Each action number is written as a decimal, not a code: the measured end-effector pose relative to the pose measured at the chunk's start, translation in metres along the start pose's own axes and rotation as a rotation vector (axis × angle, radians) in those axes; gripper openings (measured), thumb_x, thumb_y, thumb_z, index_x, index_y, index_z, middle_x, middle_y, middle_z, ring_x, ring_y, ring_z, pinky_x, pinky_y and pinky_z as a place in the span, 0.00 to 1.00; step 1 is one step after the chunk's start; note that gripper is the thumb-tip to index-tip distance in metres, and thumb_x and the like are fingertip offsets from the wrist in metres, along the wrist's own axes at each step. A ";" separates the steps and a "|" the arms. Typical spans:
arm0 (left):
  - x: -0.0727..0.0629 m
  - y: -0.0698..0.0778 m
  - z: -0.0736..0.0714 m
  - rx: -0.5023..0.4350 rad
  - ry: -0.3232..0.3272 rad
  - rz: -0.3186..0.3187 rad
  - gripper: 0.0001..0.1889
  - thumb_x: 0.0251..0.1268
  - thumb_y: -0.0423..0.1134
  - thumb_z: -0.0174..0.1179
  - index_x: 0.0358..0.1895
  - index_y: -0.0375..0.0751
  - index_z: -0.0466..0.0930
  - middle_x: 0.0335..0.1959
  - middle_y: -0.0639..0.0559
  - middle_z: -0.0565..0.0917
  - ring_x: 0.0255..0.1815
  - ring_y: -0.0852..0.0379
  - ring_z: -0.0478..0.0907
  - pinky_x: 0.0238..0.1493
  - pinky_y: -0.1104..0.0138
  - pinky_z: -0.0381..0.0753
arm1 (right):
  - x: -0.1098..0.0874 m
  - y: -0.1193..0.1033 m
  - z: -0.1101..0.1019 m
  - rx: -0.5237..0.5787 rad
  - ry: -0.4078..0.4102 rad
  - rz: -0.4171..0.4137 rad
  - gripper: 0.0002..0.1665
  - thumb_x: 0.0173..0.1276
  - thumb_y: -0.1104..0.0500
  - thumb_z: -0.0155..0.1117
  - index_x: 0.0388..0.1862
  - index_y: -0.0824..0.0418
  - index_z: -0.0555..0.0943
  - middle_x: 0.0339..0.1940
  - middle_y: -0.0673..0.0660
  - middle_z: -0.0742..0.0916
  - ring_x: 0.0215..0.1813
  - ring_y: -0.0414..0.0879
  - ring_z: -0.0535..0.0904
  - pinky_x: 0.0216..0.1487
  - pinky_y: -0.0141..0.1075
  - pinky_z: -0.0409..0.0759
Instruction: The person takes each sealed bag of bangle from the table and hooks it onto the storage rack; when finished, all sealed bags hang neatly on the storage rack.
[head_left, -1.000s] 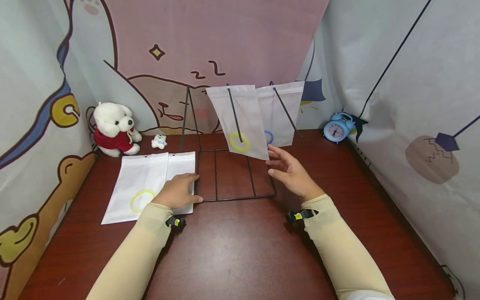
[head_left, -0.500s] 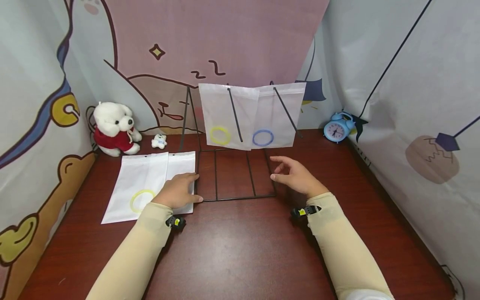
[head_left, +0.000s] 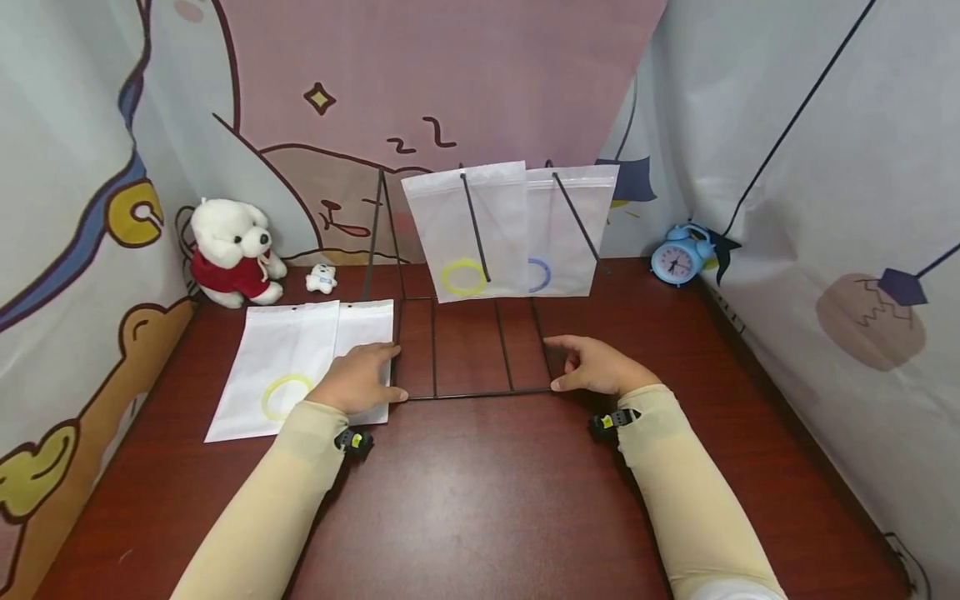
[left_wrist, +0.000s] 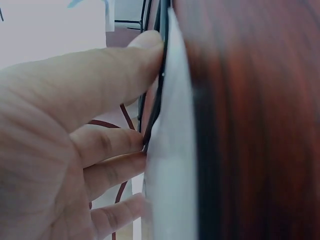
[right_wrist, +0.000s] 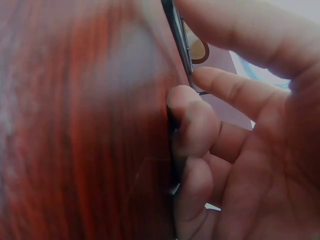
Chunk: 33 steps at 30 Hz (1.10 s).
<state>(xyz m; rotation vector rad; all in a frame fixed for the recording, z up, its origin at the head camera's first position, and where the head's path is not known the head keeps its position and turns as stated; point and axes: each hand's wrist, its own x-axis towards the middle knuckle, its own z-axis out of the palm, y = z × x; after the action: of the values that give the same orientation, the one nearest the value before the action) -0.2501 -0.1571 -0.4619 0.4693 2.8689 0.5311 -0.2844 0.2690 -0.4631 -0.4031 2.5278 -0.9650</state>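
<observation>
In the head view a black wire rack (head_left: 474,395) stands on the table, its base lying flat and its hooks slanting forward. Two frosted white zip bags hang side by side from the hooks: the left bag (head_left: 442,217) shows a yellow ring, the right bag (head_left: 573,242) a blue ring it partly covers. My left hand (head_left: 352,379) touches the base's left rod with thumb and fingertips stretched out. At the opposite side my right hand (head_left: 600,367) touches the right rod with thumb and index finger; its other fingers curl in the right wrist view.
More white bags (head_left: 262,358), one with a yellow ring, lie overlapping under and beside the left hand. A white plush dog (head_left: 232,250) and a tiny white bear figure (head_left: 321,279) sit at the back left. A blue alarm clock (head_left: 675,257) stands back right, near the curtain.
My right hand has left the hanging left bag's lower corner and come down to the rack's right rod. That bag has swung left and partly back. The left hand stays put.
</observation>
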 end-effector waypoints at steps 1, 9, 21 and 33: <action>0.000 0.000 0.000 0.006 -0.001 0.000 0.44 0.64 0.53 0.73 0.79 0.34 0.68 0.80 0.36 0.69 0.80 0.32 0.64 0.74 0.32 0.64 | 0.001 0.000 0.000 -0.002 0.002 0.005 0.49 0.63 0.56 0.81 0.81 0.53 0.69 0.31 0.55 0.82 0.34 0.48 0.76 0.36 0.40 0.75; -0.001 0.002 -0.005 0.022 0.037 0.019 0.42 0.66 0.53 0.72 0.78 0.36 0.70 0.79 0.38 0.70 0.80 0.33 0.65 0.73 0.32 0.65 | -0.001 -0.002 0.000 -0.003 0.005 0.008 0.50 0.62 0.58 0.81 0.81 0.54 0.69 0.32 0.55 0.81 0.35 0.48 0.75 0.36 0.39 0.75; -0.013 -0.071 -0.035 -0.243 0.253 -0.301 0.31 0.77 0.46 0.60 0.76 0.34 0.70 0.74 0.28 0.72 0.75 0.26 0.67 0.68 0.31 0.62 | 0.001 -0.002 0.001 -0.005 0.006 0.012 0.48 0.63 0.57 0.81 0.80 0.53 0.70 0.32 0.55 0.82 0.35 0.48 0.76 0.37 0.39 0.76; -0.039 -0.126 -0.050 -0.426 0.319 -0.668 0.37 0.79 0.54 0.55 0.81 0.35 0.61 0.76 0.25 0.66 0.76 0.21 0.58 0.68 0.26 0.52 | 0.000 -0.004 0.000 -0.011 0.015 0.009 0.47 0.63 0.58 0.81 0.80 0.53 0.70 0.33 0.55 0.82 0.36 0.49 0.76 0.38 0.41 0.76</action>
<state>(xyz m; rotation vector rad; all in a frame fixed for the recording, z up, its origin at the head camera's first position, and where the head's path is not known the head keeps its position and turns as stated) -0.2596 -0.2978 -0.4584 -0.6679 2.8081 1.1031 -0.2839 0.2663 -0.4609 -0.3891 2.5468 -0.9547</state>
